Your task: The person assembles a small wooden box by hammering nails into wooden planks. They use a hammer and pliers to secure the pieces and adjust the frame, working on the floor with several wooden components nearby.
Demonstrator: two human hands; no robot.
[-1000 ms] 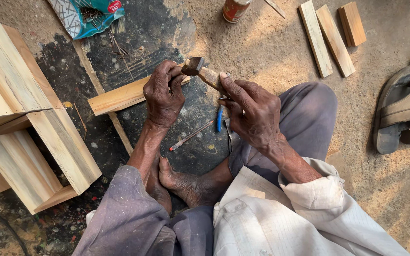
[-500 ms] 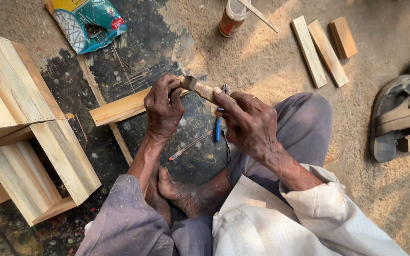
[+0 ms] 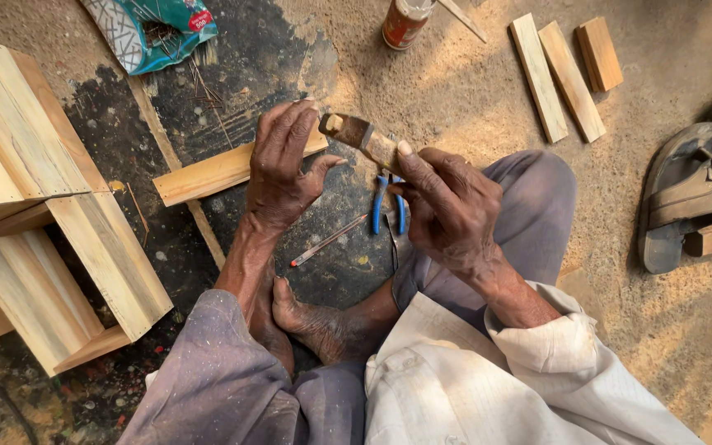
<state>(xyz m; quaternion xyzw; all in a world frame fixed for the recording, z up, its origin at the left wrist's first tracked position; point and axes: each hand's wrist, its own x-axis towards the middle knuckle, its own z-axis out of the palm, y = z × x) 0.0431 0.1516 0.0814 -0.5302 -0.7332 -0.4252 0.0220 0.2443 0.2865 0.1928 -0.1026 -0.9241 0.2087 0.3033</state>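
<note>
I sit on the ground with a wooden strip [image 3: 208, 175] lying in front of me. My left hand [image 3: 283, 163] rests on its right end, fingers pressed down on the wood. A hammer [image 3: 359, 135] with a rusty head and wooden handle is gripped in my right hand [image 3: 447, 202], its head raised just right of my left fingertips. Blue-handled pliers [image 3: 387, 206] lie on the floor under the hammer, partly hidden by my right hand. A thin pencil [image 3: 328, 240] lies beside them.
A pale wooden box frame [image 3: 51, 239] stands at the left. Three short wood offcuts [image 3: 566, 70] lie at the upper right, a sandal [image 3: 686, 194] at the right edge, a brown bottle [image 3: 404, 21] and a green bag [image 3: 154, 29] at the top. My bare foot [image 3: 323, 325] is tucked below.
My left hand has opened out over the strip's end, and the hammer head has lifted slightly away from it to the right.
</note>
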